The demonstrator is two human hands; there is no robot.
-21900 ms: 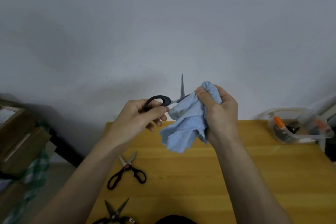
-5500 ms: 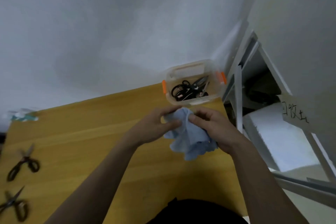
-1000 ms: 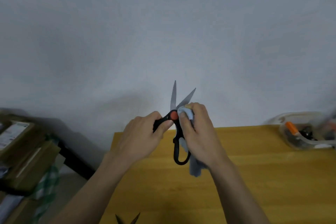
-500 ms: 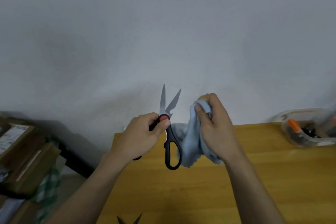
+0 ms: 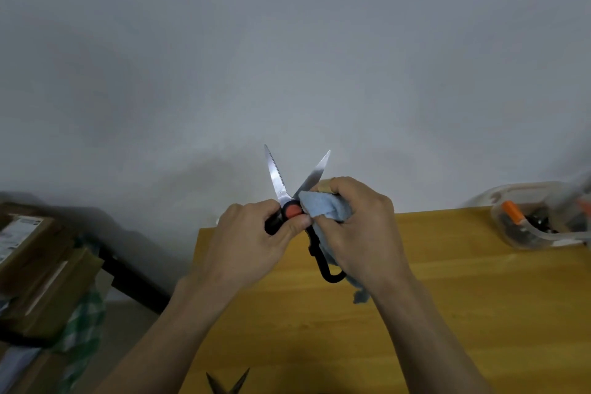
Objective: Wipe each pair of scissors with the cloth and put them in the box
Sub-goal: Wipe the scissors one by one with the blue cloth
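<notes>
My left hand (image 5: 252,241) grips a pair of black-handled scissors (image 5: 277,177) near their red pivot, blades spread and pointing up. My right hand (image 5: 361,230) holds the light blue cloth (image 5: 323,206) bunched against the base of the right blade; one black handle loop hangs below it. A clear plastic box (image 5: 540,233) with orange latches, holding dark scissors, stands at the table's far right. The blade tips of another pair of scissors (image 5: 228,382) show at the bottom edge.
The wooden table (image 5: 447,297) runs from the centre to the right, against a white wall. Left of it, lower down, are stacked cardboard boxes (image 5: 35,265) and a green checked cloth (image 5: 81,326).
My right hand has brought the cloth back in from the right onto the blade beside the pivot. The scissors have opened a little wider.
</notes>
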